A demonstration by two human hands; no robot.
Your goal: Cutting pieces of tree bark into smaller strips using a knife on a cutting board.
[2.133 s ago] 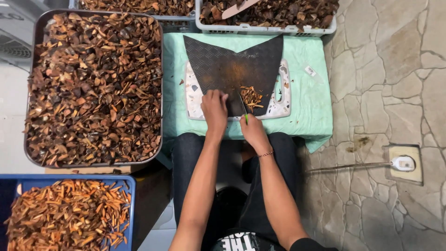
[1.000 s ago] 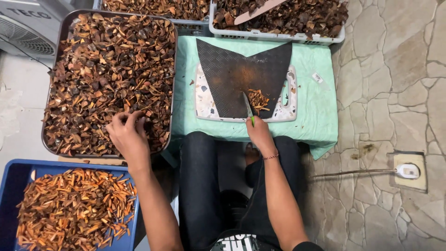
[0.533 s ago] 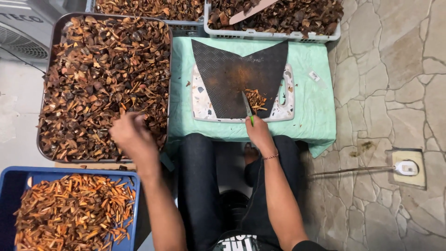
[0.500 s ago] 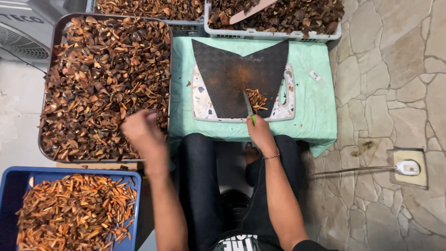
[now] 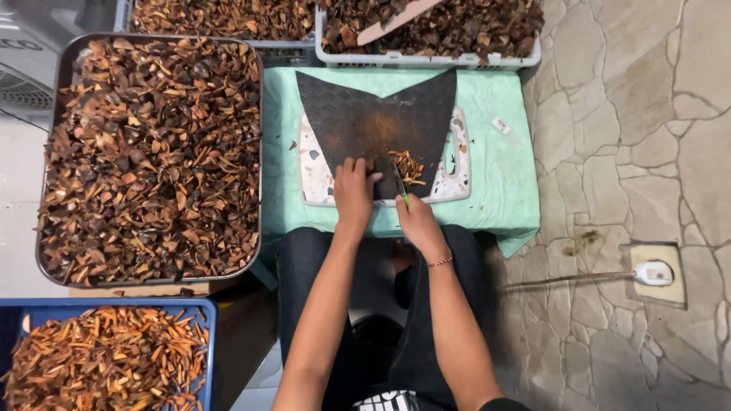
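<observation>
A brown piece is pinned by the left hand on the dark mat mid-frame; a green-handled knife is gripped by the right hand. Few cut strips are piled; the left tray remains heaped.

We see a matt, dimpled black rubber mat on a smooth speckled cutting board, creased mint cloth over the table, a dull metal tray, and rough stone floor.
</observation>
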